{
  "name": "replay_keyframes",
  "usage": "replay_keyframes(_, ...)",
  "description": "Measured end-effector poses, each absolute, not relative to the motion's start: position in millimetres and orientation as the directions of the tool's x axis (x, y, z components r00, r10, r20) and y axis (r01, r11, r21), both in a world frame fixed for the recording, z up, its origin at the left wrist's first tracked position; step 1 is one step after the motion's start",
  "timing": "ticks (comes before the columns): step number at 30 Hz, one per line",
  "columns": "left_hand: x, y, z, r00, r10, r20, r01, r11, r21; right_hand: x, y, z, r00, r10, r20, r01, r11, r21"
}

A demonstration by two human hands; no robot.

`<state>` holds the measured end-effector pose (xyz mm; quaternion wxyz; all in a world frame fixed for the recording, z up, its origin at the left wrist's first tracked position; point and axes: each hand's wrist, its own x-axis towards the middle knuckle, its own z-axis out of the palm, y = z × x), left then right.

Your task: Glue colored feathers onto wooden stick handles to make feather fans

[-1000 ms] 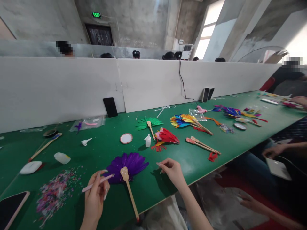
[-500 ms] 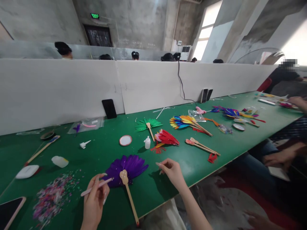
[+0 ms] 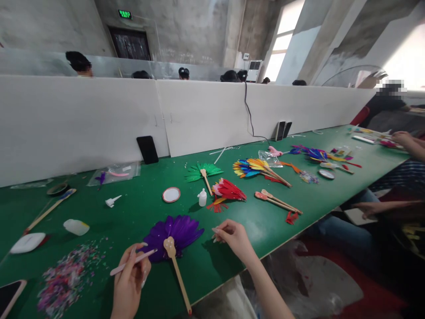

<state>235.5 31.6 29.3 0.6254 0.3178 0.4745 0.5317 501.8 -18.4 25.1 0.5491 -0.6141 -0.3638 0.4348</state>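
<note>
Head view swings a little to the right over the last second, so the things on the green table (image 3: 149,204) slide left in view; both hands keep nearly the same pose about the purple feather fan (image 3: 184,230). Fan lies flat between them, feathers spread to the far side, spotted wooden head (image 3: 169,245) at their base, wooden handle (image 3: 181,281) pointing to the near table edge. Left hand (image 3: 129,274), at the fan's left, is clamped on a slim pink tool (image 3: 145,255); its tip sits at the left near edge of the feathers, contact not certain. Right hand (image 3: 234,237), just to the right of the fan and apart from it, has thumb and forefinger drawn together; cannot tell whether something tiny sits between the tips. Left of the left hand, a loose heap of coloured bits (image 3: 63,281); beyond it, a whitish bottle (image 3: 76,227) on its side. Far of the fan: upright white bottle (image 3: 202,198), red-rimmed lid (image 3: 171,195), red feather bundle (image 3: 229,190), green feather fan (image 3: 195,173).
</note>
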Motion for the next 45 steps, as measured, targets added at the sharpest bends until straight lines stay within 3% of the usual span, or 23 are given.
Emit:
replay_keyframes(21, 229, 33, 19, 0.034, 0.962, -0.272, -0.408, 0.262, 0.875, 489, -5, 30, 0.375, 0.918, -0.126, -0.025, -0.125, -0.992)
replay_keyframes(33, 228, 33, 20, 0.032, 0.952, -0.303, -0.409, 0.289, 0.865, 489, 4, 34, 0.321, 0.938, -0.131, -0.124, -0.095, -0.988)
replay_keyframes(45, 232, 29, 24, 0.020, 0.972, -0.236, -0.431, 0.221, 0.875, 447, 33, 47, 0.255, 0.959, -0.119, -0.093, -0.098, -0.991)
